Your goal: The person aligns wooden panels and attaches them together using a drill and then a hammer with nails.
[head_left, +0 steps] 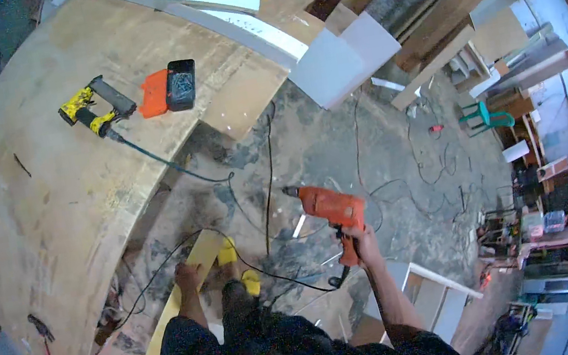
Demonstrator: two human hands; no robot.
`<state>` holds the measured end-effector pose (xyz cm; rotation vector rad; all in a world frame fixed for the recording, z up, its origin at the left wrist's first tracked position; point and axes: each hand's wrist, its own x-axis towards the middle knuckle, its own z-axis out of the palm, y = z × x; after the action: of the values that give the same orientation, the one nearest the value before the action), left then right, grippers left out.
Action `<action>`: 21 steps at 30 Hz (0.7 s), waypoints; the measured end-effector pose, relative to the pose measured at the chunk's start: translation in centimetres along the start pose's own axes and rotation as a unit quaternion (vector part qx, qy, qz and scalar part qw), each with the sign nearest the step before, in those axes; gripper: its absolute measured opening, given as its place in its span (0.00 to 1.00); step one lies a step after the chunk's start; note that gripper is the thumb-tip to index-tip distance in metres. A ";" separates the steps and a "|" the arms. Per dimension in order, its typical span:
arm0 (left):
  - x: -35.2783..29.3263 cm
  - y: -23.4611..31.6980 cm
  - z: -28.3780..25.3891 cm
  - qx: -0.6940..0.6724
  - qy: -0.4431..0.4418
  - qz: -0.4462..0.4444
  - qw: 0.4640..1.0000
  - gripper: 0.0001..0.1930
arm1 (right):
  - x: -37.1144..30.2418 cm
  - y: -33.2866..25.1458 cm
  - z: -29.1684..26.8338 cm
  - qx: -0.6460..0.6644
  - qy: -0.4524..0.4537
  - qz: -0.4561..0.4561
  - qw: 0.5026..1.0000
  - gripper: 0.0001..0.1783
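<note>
The right hand (358, 236) is wrapped round the grip of the drill (333, 204), fingers closed; whether one presses the trigger cannot be told. The left hand (188, 273) looks closed on the edge of the board (173, 316), near its upper end, though its fingers are hard to make out. The drill is held out over the floor (399, 152), chuck toward the surface (41, 193), well apart from the board.

Holding both well would mean a firm wrist under the drill's weight, a finger off the trigger and the chuck kept away from the legs. The cord (292, 278) loops past the board's top, so slack should be kept from snagging there or round the yellow shoes (251, 281).

The drill has a hard orange shell and a dark, tapered chuck; the board is long, flat, straight-edged and pale yellow. The surface is a broad sheet, wood-like, scuffed and stained. On it lie a yellow-and-black nailer (76, 110) with a thin hose, an open orange-and-black case (181, 85) and, near the lower edge, a hammer (42, 327). The floor is grey, blotched and gritty.
</note>
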<state>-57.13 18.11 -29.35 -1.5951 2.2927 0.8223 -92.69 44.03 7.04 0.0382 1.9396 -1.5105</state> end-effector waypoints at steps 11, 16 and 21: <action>0.4 -1.0 -3.0 -0.113 -0.191 -0.006 0.975 0.36 | 29.0 -15.6 21.7 0.166 -0.226 -0.076 0.957 0.23; -0.7 -3.9 -2.2 -0.138 -0.129 0.030 0.982 0.28 | 37.5 -19.5 27.8 -0.036 -0.203 -0.121 0.971 0.26; -5.7 -5.4 -1.4 0.004 -0.168 0.149 0.975 0.29 | 34.8 -18.0 26.0 -0.320 0.080 -0.445 0.833 0.31</action>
<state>-49.87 20.44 -27.11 -1.0225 2.3021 1.0573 -114.48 2.72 1.70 -1.2169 2.6875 -1.2594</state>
